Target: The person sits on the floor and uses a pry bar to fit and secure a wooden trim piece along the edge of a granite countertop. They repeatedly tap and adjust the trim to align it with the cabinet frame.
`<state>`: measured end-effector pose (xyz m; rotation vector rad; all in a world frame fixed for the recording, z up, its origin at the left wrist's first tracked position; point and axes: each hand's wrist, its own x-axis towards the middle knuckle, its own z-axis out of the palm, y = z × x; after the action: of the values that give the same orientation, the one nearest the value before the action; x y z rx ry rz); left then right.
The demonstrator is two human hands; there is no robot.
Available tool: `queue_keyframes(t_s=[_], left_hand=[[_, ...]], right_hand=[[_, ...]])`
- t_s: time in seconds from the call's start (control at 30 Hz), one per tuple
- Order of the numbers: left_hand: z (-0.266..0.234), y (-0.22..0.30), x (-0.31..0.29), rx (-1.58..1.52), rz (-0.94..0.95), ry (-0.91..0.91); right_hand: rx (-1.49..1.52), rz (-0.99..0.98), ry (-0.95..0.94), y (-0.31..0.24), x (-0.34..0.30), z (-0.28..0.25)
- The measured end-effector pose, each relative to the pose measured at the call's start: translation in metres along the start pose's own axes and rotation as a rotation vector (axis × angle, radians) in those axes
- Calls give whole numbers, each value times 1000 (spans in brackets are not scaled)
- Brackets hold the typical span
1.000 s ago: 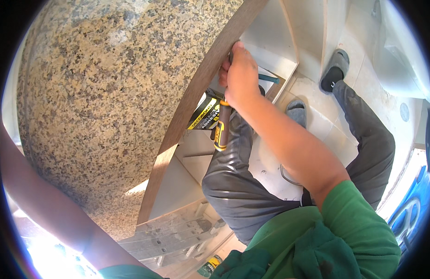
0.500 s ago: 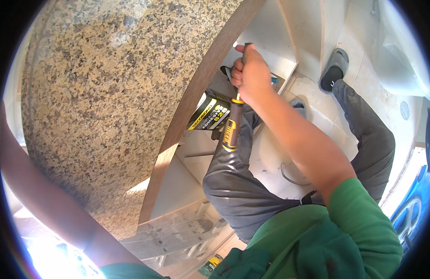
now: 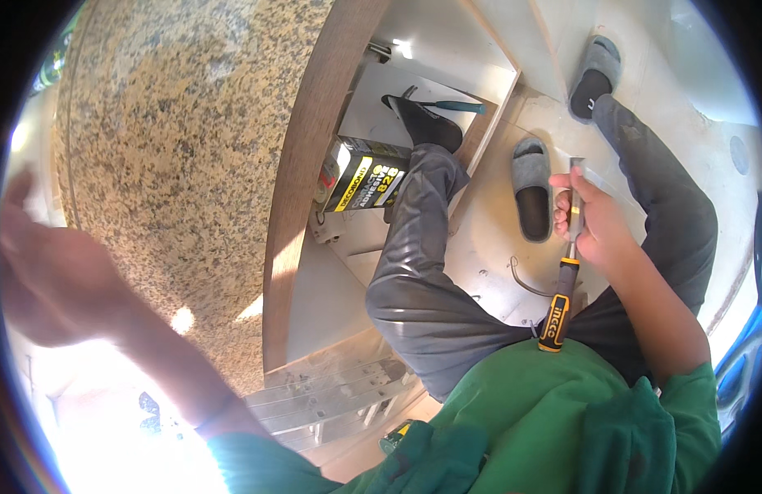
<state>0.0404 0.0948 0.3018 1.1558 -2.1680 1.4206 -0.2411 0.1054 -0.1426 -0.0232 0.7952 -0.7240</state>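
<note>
Head view: we find the right hand (image 3: 599,224) swung away from the open cabinet (image 3: 459,41), now over the tiled floor (image 3: 488,276), clamped round the metal end of a chisel (image 3: 562,288), handle toward us. That leaves the chisel clear of the cabinet. Left hand (image 3: 64,280) newly in view, blurred, well apart; its grip we cannot tell. Bench (image 3: 175,165) speckled granite, wood-edged; adhesive tin (image 3: 366,177), loose slipper (image 3: 531,160), ladder (image 3: 327,403) about.

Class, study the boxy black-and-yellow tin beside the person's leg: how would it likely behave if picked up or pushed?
The boxy black-and-yellow tin probably feels stiff, given its crisp edges. Its flat sides suggest it would slide or tip rather than roll. Its bulk hints at some weight if full, but the contents are hidden.
</note>
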Motion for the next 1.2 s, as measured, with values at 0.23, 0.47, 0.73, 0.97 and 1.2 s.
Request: queue_keyframes(t_s=[0.23,0.47,0.73,0.97,1.2], left_hand=[[122,213,-149,-1648,-1363,-338],[199,198,-138,-1974,-1794,287],[221,199,-131,-2208,-1773,367],[221,192,-136,-2291,-1732,323],[210,189,-146,-2293,-1765,374]], right_hand=[[-1,70,-36,-4,-5,-7],[-130,89,-4,-10,0,-8],[-164,40,21,-10,3,-4],[-181,50,27,-4,8,2],[-212,86,27,4,14,-3]])
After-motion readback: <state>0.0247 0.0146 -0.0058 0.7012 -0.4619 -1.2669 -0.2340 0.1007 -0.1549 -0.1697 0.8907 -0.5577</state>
